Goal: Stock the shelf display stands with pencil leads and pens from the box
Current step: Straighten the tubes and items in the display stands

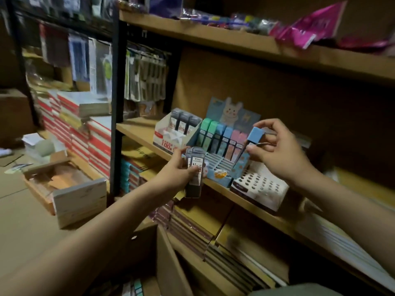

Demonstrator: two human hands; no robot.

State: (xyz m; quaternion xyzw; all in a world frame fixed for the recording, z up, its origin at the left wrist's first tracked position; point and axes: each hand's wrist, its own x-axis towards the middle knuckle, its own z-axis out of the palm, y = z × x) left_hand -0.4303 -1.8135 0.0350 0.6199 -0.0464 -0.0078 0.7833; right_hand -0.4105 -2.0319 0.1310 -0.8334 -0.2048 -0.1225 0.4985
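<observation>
My right hand pinches a blue-capped lead case at two o'clock; my left hand grips dark lead cases at centre.

The left hand grips a stack of dark, clear-cased pencil lead packs, just below-left of the blue cardboard display stand with pastel lead cases. The right hand pinches a blue-capped lead case above that stand's empty slots, with a white perforated stand below the grip.
</observation>
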